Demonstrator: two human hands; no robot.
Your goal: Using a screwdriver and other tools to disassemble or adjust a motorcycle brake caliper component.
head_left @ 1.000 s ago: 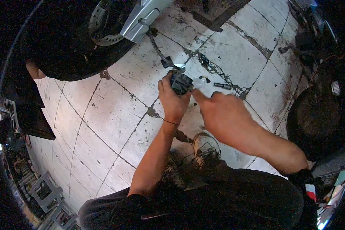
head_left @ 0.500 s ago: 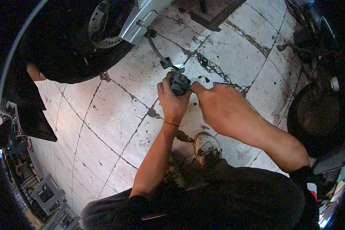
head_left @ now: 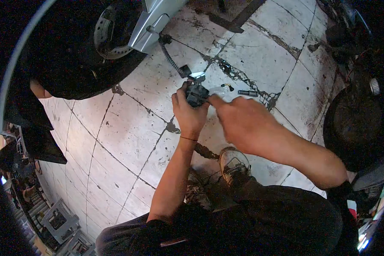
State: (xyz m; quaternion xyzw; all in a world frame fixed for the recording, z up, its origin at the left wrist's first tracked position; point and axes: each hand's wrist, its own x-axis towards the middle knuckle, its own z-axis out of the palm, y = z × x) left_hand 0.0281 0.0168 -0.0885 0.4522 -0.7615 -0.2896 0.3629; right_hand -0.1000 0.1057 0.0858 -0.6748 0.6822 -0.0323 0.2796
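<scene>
My left hand [head_left: 187,113] grips a blocky black component [head_left: 197,96] near the centre of the view. My right hand [head_left: 239,119] is closed at the component's right side, fingertips touching or very close to it; what they hold, if anything, is hidden. A ribbed black hose [head_left: 168,55] runs from the motorbike to a black fitting [head_left: 184,71] just above the component. To the right on the tiles lie a small transparent bag [head_left: 218,90], a small connector with short yellow and black wires [head_left: 228,88] and a dark cylindrical tool [head_left: 247,93].
A motorbike wheel [head_left: 72,68] and silver arm [head_left: 151,30] fill the upper left. A person's bare limb [head_left: 38,88] shows beside it. A dark tyre [head_left: 345,128] is at right, grey plastic stools [head_left: 59,219] at lower left. My shoe [head_left: 234,166] rests on the tiled floor [head_left: 128,149].
The view has shifted slightly. Both hands stay at the component, the right fingers shifting a little at its side. The cylindrical tool, partly covered half a second ago, shows fully again.
</scene>
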